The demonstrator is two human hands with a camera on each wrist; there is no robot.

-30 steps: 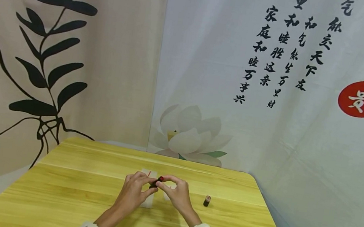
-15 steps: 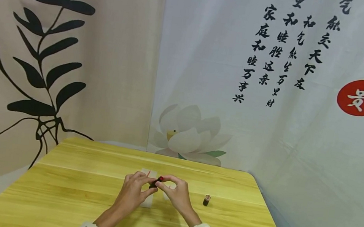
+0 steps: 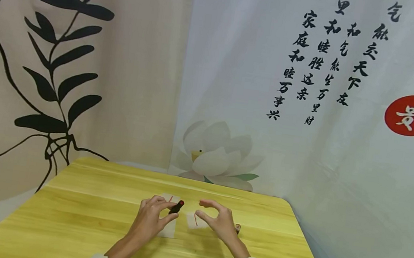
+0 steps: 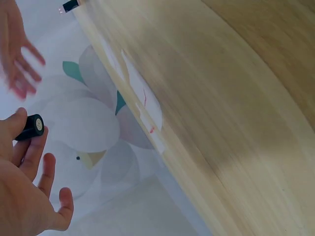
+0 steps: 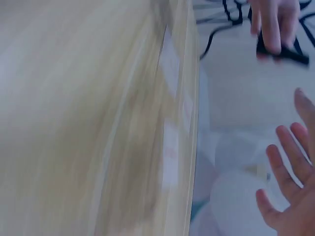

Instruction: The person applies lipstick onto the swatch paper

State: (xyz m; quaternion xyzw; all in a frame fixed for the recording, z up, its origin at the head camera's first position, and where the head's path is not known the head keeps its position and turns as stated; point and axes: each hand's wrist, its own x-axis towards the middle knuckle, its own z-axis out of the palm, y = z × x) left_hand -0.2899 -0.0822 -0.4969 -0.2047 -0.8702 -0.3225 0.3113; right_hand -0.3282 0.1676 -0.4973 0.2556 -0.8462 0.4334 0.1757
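My left hand (image 3: 150, 217) pinches a black lipstick (image 3: 177, 206) between thumb and fingers, its red end tilted up and to the right. The left wrist view shows the round base of the lipstick (image 4: 35, 126) at the fingertips. Away to the right, my right hand (image 3: 223, 223) holds nothing; its fingers are spread and loosely bent. Below the hands lie pieces of white paper: one strip (image 3: 167, 230) is partly hidden by the left hand, and a smaller piece (image 3: 194, 221) bears a red stroke.
A short dark cylinder with a pale top (image 3: 238, 228) stands on the wooden table (image 3: 273, 251), partly covered by the right wrist. Behind the table hangs a printed cloth backdrop (image 3: 236, 85).
My right hand has let go of the lipstick and moved right, uncovering the smaller paper with its red stroke. The left hand keeps its hold in nearly the same place.
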